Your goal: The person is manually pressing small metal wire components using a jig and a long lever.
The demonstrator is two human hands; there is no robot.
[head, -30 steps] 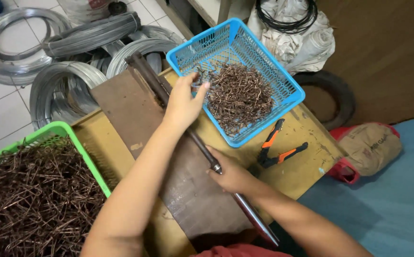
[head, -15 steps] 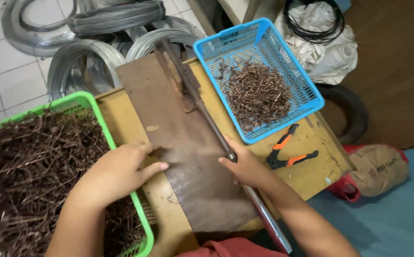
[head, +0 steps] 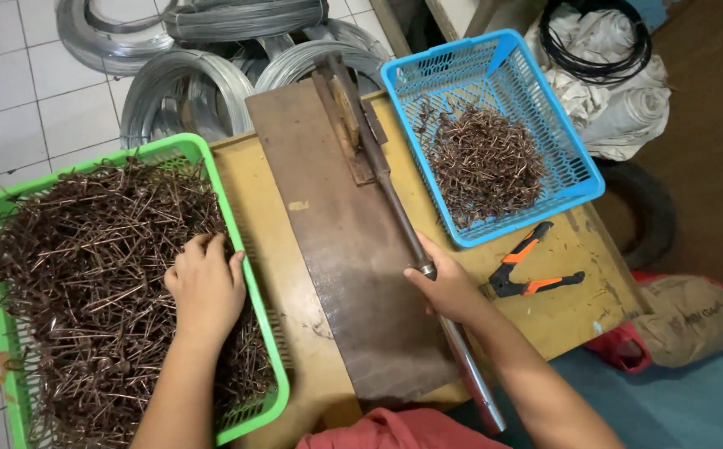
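Note:
My left hand (head: pixel 205 287) reaches into the green basket (head: pixel 255 274), fingers curled down among the brown wire pieces (head: pixel 87 274) that fill it. My right hand (head: pixel 447 288) grips the long metal lever handle (head: pixel 395 208) of a bending tool fixed to a dark metal plate (head: pixel 336 249) on the yellow table (head: pixel 270 216). The lever lies low along the plate. A blue basket (head: pixel 574 170) at the far right holds a heap of bent wire hooks (head: pixel 485 162).
Orange-and-black pliers (head: pixel 532 270) lie on the table right of my right hand. Coils of grey wire (head: pixel 178 83) sit on the tiled floor behind the table. A white cloth bundle with black cable (head: pixel 619 91) and a tan sack (head: pixel 690 320) lie to the right.
My left hand left the blue basket, crossed the plate and went into the green basket's wire pieces. My right hand stayed on the lever handle.

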